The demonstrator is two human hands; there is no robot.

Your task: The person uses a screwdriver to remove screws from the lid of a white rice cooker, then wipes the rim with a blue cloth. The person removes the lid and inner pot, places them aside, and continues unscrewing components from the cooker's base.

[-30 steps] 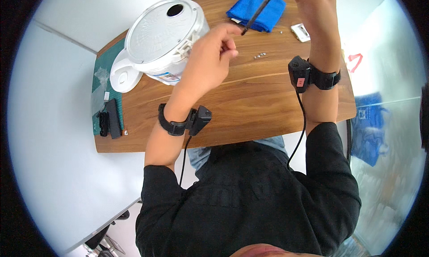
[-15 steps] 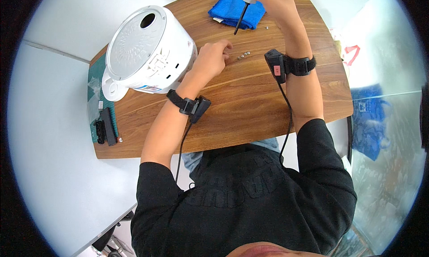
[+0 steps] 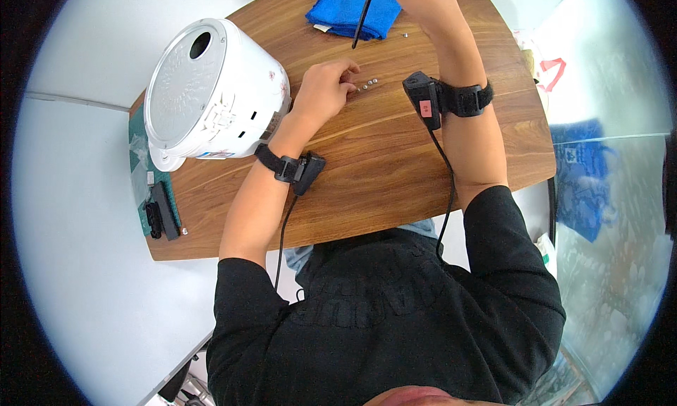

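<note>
Low over the table, my left hand (image 3: pixel 323 88) has its fingers curled in, thumb and fingertips at the left end of a short row of small silver screws (image 3: pixel 369 83). What the fingertips pinch, if anything, is too small to make out. My right hand (image 3: pixel 422 4) grips a screwdriver (image 3: pixel 362 21) near the top edge; its pale handle is partly cut off and its dark shaft points down toward the table. To the left of my left hand, a white round appliance (image 3: pixel 257 74) lies tipped, its grey base plate (image 3: pixel 187 88) with a dark round hole facing left.
Behind the screws lies a folded blue cloth (image 3: pixel 342 14), with one loose screw (image 3: pixel 405 35) to its right. On the left, a green mat (image 3: pixel 140 173) carries a dark bar-shaped object (image 3: pixel 166 210) and clear plastic. Cables (image 3: pixel 448 166) run from both wrist straps.
My left fingertips have come down to the left end of the screw row. The view has shifted slightly; the screwdriver stays in my right hand.
</note>
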